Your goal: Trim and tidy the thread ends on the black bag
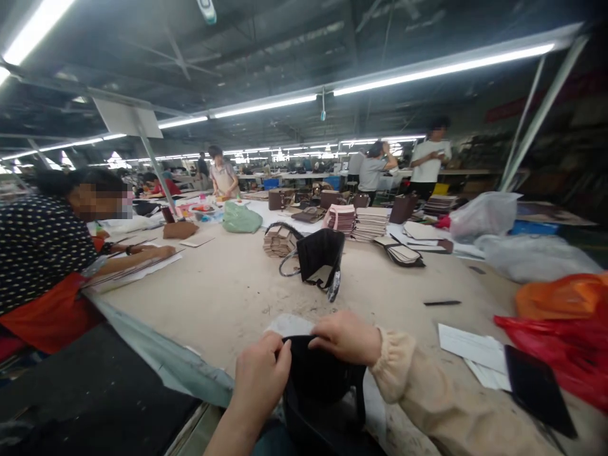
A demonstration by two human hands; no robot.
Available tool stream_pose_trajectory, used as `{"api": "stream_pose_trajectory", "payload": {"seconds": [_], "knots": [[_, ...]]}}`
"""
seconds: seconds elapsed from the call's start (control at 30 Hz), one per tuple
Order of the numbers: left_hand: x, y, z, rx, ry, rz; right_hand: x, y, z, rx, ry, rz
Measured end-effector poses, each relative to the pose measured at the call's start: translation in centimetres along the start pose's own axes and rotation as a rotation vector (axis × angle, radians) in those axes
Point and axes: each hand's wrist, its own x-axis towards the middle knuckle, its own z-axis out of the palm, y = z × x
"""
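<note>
Black bag: held at the near edge of the worktable, low in the head view. Its upper rim is gripped by both hands. The left hand pinches the rim between thumb and fingers. The right hand is closed over the rim just beside it, with its beige sleeve running off to the right.

Surroundings, referenced to the grip:
- Seated person: far left, in a dotted top, forearms on the table.
- Red plastic bag: well to the right, with an orange bag behind it.
- Grey sheet: left, draped over the table edge.
- Open black bag: straight ahead and well apart, standing upright with its strap looped beside it.
- Black flat panel: right, overlapping the white papers. Any print on them is too small to read.
- Stack of brown pieces: ahead, just left of the open black bag.
- White slip: directly behind the hands, partly covered by them.
- Black strip: ahead and right, lying flat.
</note>
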Motion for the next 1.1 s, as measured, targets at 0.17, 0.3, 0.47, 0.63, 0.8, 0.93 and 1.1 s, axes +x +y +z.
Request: {"api": "stream_pose_trajectory", "payload": {"seconds": [0.17,0.3,0.47,0.63,0.8,0.93,1.1], "knots": [[0.1,-0.4,-0.1,-0.015,-0.011,-0.002,0.8,-0.4,0.7,-0.086,0.058,0.010],[0.3,-0.8,0.0,-0.071,0.013,0.020,-0.2,0.3,0.3,-0.066,0.031,0.006],[0.3,-1.1,0.3,-0.119,0.004,0.025,-2.2,1.7,0.1,-0.081,0.024,0.052],[1.3,-0.9,0.6,-0.140,-0.014,0.074,-3.2,0.4,-0.3,-0.169,0.059,0.151],[4.3,1.4,-0.3,-0.305,-0.106,0.216,-4.5,-1.6,-2.0,-0.304,0.083,0.426],[4.6,3.8,-0.9,-0.367,-0.003,0.231,-5.9,-1.3,-1.8,-0.329,0.037,0.617],[-0.1,4.9,0.7,-0.339,-0.060,0.027,-6.8,-0.8,-0.8,-0.267,0.037,0.669]]}}
